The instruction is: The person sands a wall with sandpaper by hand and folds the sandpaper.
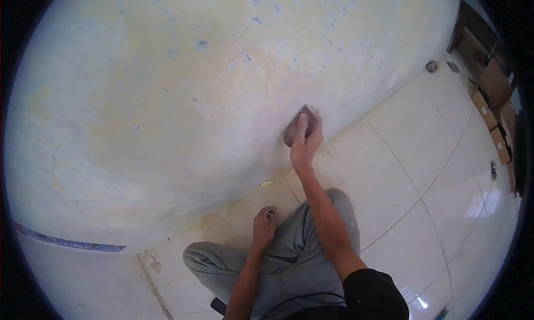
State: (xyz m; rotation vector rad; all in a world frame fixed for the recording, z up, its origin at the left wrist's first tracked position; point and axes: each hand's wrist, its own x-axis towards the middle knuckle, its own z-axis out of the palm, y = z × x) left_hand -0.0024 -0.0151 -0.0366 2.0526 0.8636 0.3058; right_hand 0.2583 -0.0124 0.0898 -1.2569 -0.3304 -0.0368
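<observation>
My right hand [306,142] grips a piece of reddish-brown sandpaper [290,135] and presses it to the lower part of a pale plastered wall [175,132], a little above the floor. Both the hand and the sheet are slightly blurred. My left hand [264,224] hangs loosely curled by my bent leg, with nothing seen in it. Yellowish patches and small blue chips and scratches mark the wall, mostly higher up.
Glossy cream floor tiles [392,186] meet the wall's foot. A small yellow scrap [265,183] lies at that joint. Cardboard boxes [484,110] stand at the far right by a dark wooden frame [469,32]. A blue printed strip [71,241] lies lower left.
</observation>
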